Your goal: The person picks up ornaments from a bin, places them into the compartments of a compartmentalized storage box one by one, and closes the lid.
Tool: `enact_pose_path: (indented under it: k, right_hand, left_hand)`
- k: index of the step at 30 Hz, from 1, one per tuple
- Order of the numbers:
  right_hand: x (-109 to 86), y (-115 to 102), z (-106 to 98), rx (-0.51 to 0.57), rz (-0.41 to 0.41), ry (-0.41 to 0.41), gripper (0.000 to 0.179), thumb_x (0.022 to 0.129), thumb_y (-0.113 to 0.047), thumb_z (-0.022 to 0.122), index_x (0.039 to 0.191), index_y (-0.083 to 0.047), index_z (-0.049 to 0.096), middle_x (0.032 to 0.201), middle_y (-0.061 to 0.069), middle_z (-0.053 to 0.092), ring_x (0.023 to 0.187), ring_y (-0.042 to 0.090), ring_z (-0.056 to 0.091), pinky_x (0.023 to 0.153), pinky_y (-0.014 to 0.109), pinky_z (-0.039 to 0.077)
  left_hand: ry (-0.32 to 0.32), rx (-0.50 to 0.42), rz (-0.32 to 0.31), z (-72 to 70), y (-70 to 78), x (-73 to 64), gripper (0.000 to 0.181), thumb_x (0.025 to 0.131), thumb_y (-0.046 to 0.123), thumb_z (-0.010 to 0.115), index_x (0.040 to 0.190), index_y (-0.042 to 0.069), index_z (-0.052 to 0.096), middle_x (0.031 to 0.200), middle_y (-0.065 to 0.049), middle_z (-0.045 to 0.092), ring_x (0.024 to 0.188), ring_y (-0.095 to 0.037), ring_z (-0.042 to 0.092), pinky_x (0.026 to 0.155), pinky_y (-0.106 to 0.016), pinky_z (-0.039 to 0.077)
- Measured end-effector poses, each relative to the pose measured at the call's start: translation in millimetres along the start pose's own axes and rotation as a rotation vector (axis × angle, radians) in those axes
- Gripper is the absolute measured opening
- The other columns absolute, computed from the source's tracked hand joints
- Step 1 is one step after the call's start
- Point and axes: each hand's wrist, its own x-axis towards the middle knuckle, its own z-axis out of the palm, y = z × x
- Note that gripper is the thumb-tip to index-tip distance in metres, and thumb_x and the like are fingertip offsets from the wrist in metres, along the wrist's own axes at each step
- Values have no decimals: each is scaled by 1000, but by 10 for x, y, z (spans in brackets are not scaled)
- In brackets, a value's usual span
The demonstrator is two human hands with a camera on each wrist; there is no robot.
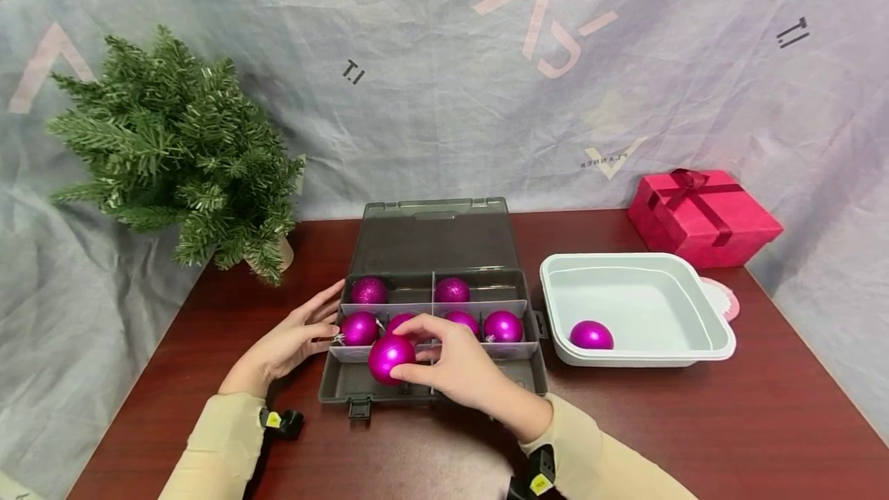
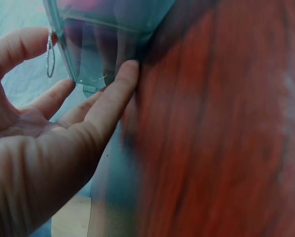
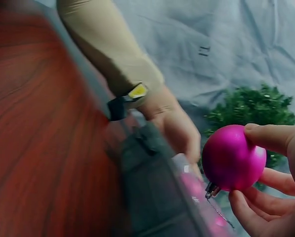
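A magenta Christmas ball (image 1: 392,358) is pinched between the thumb and fingers of my right hand (image 1: 454,361), above the front row of a dark, see-through compartment box (image 1: 340,376). In the right wrist view the ball (image 3: 232,157) shows a silver cap and a string loop. My left hand (image 1: 295,342) rests against the box's left side with its fingers extended; in the left wrist view the fingertips touch the box wall (image 2: 90,54). Several more balls sit in the back and middle rows, among them a glittery one (image 1: 369,291) and a smooth one (image 1: 503,326).
To the right stands a pale plastic basin (image 1: 646,292) with one magenta ball (image 1: 591,335) inside. Behind it is a red gift box (image 1: 704,214) with a bow. A small artificial Christmas tree (image 1: 187,153) stands at the left. The box's lid (image 1: 436,241) lies back.
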Motion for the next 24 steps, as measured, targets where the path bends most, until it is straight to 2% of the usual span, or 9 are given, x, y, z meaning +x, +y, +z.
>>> enact_pose_path:
  k: [12, 20, 24]
  right_hand:
    - [14, 119, 204, -208, -110, 3, 39, 80, -16, 90, 113, -10, 70, 111, -1, 70, 95, 10, 67, 84, 26, 55]
    - [-4, 193, 276, -343, -214, 67, 42, 77, -16, 92, 111, -8, 69, 111, 1, 69, 98, 15, 63, 83, 24, 54]
    - [-12, 207, 284, -426, -249, 71, 45, 75, -19, 93, 113, -8, 71, 110, 0, 67, 97, 16, 59, 84, 24, 52]
  left_hand:
    - [-5, -10, 4, 1, 8, 9, 85, 98, 0, 57, 166, 15, 8, 167, -25, 7, 152, -41, 9, 99, -35, 48]
    - [-9, -8, 5, 9, 12, 2, 84, 99, 0, 57, 166, 16, 9, 167, -24, 8, 152, -41, 9, 98, -35, 49]
    - [-13, -14, 7, 10, 5, 5, 84, 99, 0, 57, 166, 16, 9, 167, -24, 8, 152, -41, 10, 98, -35, 49]
